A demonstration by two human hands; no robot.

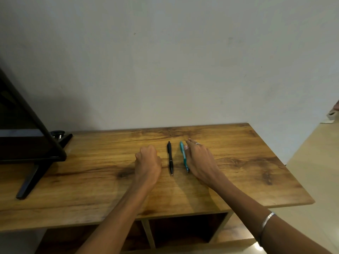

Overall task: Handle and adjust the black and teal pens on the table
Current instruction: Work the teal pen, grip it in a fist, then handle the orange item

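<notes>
A black pen (170,157) lies on the wooden table (91,180), tip pointing toward me. A teal pen (184,155) lies parallel to it, a little to the right. My left hand (147,161) rests on the table just left of the black pen, fingers curled into a loose fist with nothing in it. My right hand (199,160) lies flat along the right side of the teal pen, fingers stretched out, the thumb touching the pen's barrel. A ring sits on one finger and a metal bangle on that wrist.
A black monitor (22,136) on an angled stand (31,182) occupies the table's left end, with a small dark round object (57,133) behind it. The wall (165,61) runs close behind the table. Open shelf compartments (183,230) sit under the tabletop.
</notes>
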